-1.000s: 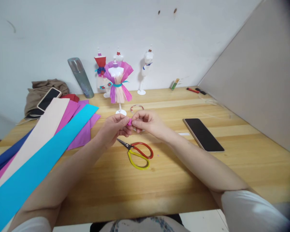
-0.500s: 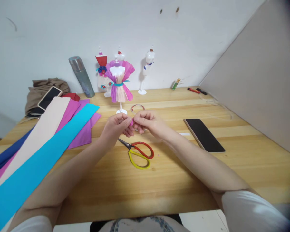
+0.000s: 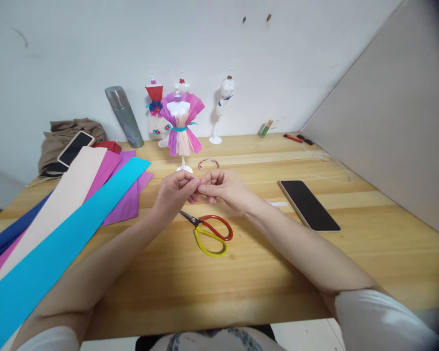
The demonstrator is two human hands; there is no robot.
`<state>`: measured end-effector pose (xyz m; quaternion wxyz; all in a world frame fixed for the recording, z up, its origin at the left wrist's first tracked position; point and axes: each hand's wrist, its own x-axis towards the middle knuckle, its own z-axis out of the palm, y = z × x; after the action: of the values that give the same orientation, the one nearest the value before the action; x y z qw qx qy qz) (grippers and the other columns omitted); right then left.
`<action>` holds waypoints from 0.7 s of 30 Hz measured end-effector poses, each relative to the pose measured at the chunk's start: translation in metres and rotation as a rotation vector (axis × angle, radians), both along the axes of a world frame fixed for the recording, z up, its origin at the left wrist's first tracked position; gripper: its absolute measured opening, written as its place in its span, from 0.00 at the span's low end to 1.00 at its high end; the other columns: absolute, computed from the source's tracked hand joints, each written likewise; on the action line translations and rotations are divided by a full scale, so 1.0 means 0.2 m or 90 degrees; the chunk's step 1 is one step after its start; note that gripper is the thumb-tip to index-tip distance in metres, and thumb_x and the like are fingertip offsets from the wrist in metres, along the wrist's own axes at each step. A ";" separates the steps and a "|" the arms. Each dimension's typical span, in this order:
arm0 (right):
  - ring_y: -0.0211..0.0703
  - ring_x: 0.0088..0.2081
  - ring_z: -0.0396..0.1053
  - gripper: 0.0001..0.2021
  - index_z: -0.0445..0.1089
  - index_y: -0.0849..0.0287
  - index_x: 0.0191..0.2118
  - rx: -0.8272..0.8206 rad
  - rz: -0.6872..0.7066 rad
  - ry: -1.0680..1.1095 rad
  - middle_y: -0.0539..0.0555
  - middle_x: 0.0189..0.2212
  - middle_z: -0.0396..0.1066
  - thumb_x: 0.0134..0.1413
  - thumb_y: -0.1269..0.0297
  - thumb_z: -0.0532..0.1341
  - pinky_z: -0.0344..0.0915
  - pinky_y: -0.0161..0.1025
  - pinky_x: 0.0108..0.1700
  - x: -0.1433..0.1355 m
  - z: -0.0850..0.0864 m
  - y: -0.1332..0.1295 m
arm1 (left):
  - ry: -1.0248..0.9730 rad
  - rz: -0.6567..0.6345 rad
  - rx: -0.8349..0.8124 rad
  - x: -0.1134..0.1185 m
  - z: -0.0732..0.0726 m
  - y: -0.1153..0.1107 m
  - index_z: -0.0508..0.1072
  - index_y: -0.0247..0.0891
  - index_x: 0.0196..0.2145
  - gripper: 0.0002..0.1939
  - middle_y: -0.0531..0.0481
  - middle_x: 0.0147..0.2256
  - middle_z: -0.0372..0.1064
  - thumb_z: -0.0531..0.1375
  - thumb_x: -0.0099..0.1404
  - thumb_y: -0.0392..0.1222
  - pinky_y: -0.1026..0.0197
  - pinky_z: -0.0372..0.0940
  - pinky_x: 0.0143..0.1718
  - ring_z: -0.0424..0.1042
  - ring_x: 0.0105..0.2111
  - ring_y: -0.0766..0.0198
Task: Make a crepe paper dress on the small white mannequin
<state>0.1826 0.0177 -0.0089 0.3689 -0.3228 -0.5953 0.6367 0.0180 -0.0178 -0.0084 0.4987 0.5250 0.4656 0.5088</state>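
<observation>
A grey flask (image 3: 126,119) stands near a crumpled brown cloth (image 3: 64,139), a black-screened phone (image 3: 309,204) farther right.

Comes to one left hand (image 3: 176,191) and one right hand (image 3: 221,186). Includes four mannequins (image 3: 180,134), two phones (image 3: 309,205), one desk (image 3: 270,282), one pair of scissors (image 3: 195,222), one flask (image 3: 125,118), one bracelet (image 3: 209,159) and one green tube (image 3: 266,128). Counts one turquoise strip (image 3: 69,239), one cream strip (image 3: 71,190) and one dark blue strip (image 3: 18,231); cannot be settled for the pink sheeting (image 3: 102,170) and the purple sheeting (image 3: 126,202), both partly covered. Takes in one narrow white strip (image 3: 279,204), one brown cloth (image 3: 73,128) and one red piece (image 3: 110,146). Adds two dark holes (image 3: 244,20) in the wall (image 3: 168,39).
</observation>
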 end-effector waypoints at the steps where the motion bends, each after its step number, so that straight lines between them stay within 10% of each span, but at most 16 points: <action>1: 0.29 0.17 0.61 0.17 0.72 0.60 0.25 -0.001 -0.003 -0.004 0.46 0.16 0.69 0.38 0.56 0.76 0.57 0.29 0.20 0.00 0.00 0.00 | -0.002 0.001 -0.004 0.00 0.00 0.00 0.73 0.36 0.29 0.18 0.53 0.19 0.73 0.72 0.55 0.52 0.67 0.67 0.23 0.71 0.19 0.69; 21: 0.32 0.19 0.60 0.09 0.70 0.59 0.26 0.114 -0.058 -0.043 0.46 0.18 0.68 0.42 0.60 0.67 0.56 0.32 0.21 0.00 0.00 0.01 | -0.130 -0.070 -0.086 -0.03 0.01 0.01 0.73 0.35 0.29 0.23 0.52 0.24 0.75 0.77 0.47 0.51 0.68 0.67 0.25 0.73 0.22 0.69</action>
<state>0.1824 0.0197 -0.0092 0.4046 -0.3362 -0.6466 0.5524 0.0118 -0.0152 -0.0056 0.6047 0.4607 0.4160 0.4991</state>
